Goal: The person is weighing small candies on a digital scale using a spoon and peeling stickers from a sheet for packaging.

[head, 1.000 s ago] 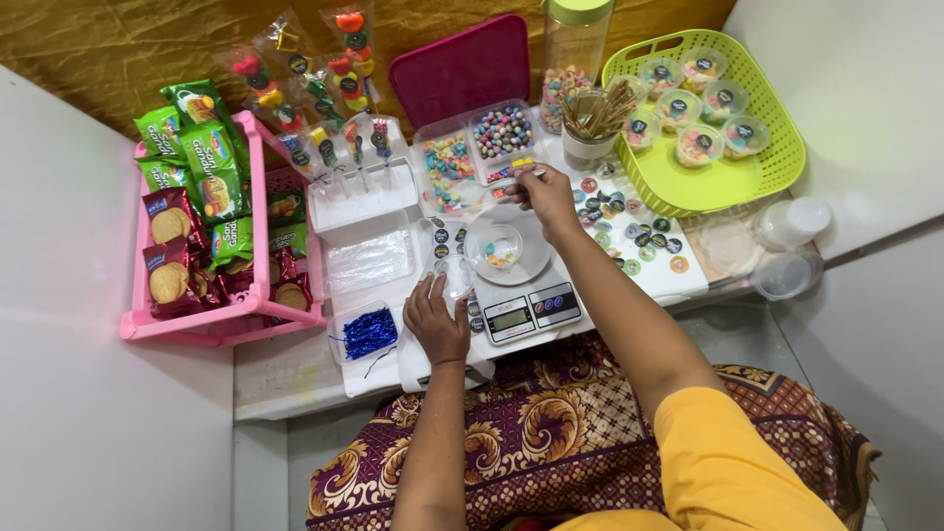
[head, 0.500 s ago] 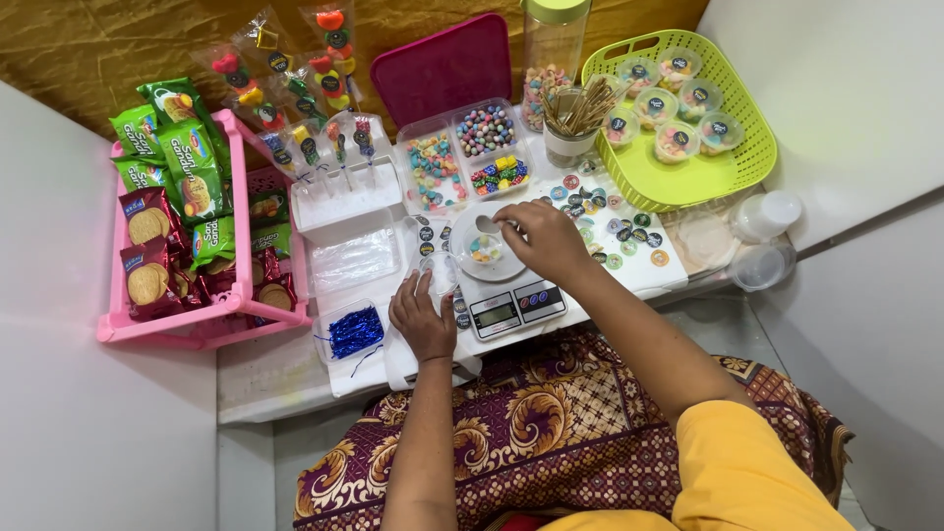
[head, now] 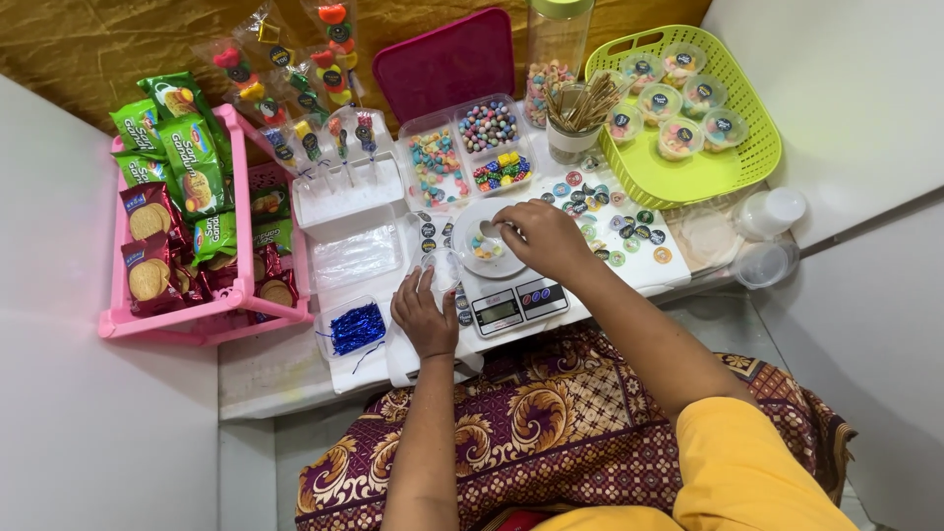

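Two big things sit far from my scale [head: 503, 295]: the pink rack [head: 202, 310] of cookie packs off to its left, and the green basket [head: 688, 177] of filled cups up and to its right. I think they stay out at the sides so the middle is free for my hands. Just above the scale is the candy box [head: 467, 152], close enough to reach. Round stickers [head: 615, 231] lie just right of the scale.

On top of the scale stands a clear cup [head: 487, 241] with a few candies inside. I think it sits there to be weighed. My right hand [head: 541, 236] is over the cup, fingers pinched at its rim. I cannot tell if they hold a candy. My left hand [head: 425, 313] rests just left of the scale, fingers loose on a small clear lid [head: 444, 265], not squeezing it.
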